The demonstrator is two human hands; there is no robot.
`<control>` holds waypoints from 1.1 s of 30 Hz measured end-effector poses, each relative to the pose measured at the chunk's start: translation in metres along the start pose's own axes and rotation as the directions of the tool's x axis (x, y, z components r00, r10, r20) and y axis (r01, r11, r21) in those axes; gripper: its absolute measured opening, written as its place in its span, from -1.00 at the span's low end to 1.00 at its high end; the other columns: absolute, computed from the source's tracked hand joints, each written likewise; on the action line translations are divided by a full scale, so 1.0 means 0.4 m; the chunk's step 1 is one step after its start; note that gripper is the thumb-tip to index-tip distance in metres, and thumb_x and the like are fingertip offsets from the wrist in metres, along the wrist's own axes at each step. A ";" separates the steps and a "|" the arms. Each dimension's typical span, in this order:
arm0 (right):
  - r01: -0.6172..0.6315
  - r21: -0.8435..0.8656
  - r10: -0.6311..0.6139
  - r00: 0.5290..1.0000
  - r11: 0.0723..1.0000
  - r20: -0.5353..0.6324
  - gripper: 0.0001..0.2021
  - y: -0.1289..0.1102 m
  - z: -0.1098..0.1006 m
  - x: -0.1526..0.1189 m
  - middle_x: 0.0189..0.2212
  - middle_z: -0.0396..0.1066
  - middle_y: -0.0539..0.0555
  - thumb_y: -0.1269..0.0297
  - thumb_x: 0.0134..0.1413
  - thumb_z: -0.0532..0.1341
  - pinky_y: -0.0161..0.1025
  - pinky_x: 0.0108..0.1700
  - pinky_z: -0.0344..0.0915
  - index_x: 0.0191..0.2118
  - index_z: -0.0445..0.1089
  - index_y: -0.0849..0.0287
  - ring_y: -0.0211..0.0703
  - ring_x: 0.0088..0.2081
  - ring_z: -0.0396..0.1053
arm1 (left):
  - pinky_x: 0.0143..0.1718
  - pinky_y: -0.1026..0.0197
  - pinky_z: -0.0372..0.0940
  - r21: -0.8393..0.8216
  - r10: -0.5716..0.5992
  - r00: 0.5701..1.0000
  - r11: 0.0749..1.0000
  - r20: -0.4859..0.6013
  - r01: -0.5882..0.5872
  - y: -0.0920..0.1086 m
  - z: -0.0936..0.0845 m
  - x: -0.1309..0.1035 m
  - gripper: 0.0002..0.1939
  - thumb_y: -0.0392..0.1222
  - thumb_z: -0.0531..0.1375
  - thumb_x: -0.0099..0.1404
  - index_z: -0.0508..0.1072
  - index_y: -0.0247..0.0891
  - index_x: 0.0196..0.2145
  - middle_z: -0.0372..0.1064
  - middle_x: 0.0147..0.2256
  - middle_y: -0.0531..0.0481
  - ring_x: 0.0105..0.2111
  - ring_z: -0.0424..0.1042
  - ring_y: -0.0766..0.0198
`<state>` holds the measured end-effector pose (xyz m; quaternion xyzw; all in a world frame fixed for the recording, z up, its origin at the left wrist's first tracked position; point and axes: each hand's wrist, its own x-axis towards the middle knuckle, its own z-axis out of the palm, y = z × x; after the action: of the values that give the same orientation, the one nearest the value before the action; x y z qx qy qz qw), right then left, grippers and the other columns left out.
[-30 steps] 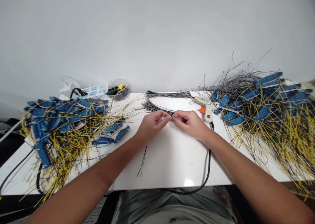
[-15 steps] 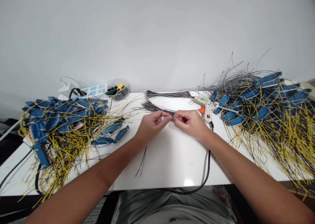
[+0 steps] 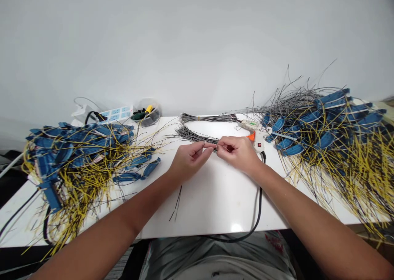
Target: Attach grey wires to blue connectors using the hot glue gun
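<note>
My left hand (image 3: 191, 159) is closed in a pinch on a thin dark wire (image 3: 177, 204), whose loose ends hang below the palm over the white table. Touching or nearly touching its fingertips, my right hand (image 3: 236, 152) is also pinched; what its fingers hold is too small to make out. Just behind both hands lie bundles of thin dark wires (image 3: 212, 118), one with a yellow tie. A glue gun (image 3: 254, 127) with an orange trigger lies right behind my right hand.
Blue pieces with yellow and black wires form a pile (image 3: 83, 148) at left and a larger pile (image 3: 326, 136) at right. A power strip (image 3: 117, 114) and a clear bowl (image 3: 155, 115) stand at the back left. A black cable (image 3: 260, 214) curves over the table's (image 3: 212, 214) front edge.
The fingers of both hands have shifted slightly while staying pinched together at the same spot. The whole view has moved a little.
</note>
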<state>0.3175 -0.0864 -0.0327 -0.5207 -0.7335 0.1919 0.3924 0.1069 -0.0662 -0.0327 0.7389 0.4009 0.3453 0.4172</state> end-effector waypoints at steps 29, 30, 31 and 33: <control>-0.253 0.512 0.110 0.950 0.821 0.293 -0.84 0.004 -0.001 0.002 -0.38 0.37 0.00 0.30 0.31 0.10 -0.24 -0.21 0.22 -0.32 0.35 0.14 -0.19 -0.31 0.30 | -0.22 0.27 0.36 -0.028 0.141 0.990 0.990 -0.014 -0.142 -0.005 0.003 0.016 -0.75 -0.05 0.25 0.46 0.55 -0.19 0.01 0.49 -0.17 -0.05 -0.19 0.47 0.27; -0.247 0.497 0.097 0.947 0.832 0.308 -0.83 0.006 0.001 0.000 -0.37 0.38 0.00 0.29 0.33 0.10 -0.24 -0.21 0.21 -0.31 0.35 0.14 -0.19 -0.30 0.30 | -0.25 0.29 0.36 -0.015 0.155 0.987 0.988 -0.032 -0.155 -0.005 0.003 0.016 -0.76 -0.07 0.26 0.45 0.57 -0.18 0.00 0.50 -0.17 -0.04 -0.19 0.47 0.28; -0.239 0.482 0.087 0.945 0.843 0.316 -0.83 0.008 0.002 -0.002 -0.37 0.39 0.00 0.27 0.34 0.12 -0.25 -0.22 0.20 -0.31 0.36 0.15 -0.20 -0.31 0.30 | -0.27 0.31 0.36 0.004 0.173 0.983 0.985 -0.056 -0.173 -0.005 0.003 0.016 -0.80 -0.09 0.27 0.45 0.59 -0.18 -0.04 0.50 -0.19 -0.04 -0.20 0.47 0.29; -0.231 0.450 0.083 0.942 0.862 0.325 -0.82 0.010 0.004 -0.004 -0.39 0.39 -0.01 0.24 0.37 0.14 -0.27 -0.29 0.15 -0.29 0.37 0.15 -0.23 -0.36 0.26 | -0.31 0.33 0.36 0.035 0.208 0.973 0.978 -0.100 -0.206 -0.003 0.001 0.016 -0.86 -0.13 0.29 0.43 0.63 -0.19 -0.14 0.52 -0.22 -0.04 -0.21 0.46 0.30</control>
<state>0.3190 -0.0862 -0.0373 -0.4304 -0.6673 0.4756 0.3786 0.1097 -0.0601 -0.0330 0.7628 0.3469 0.4198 0.3487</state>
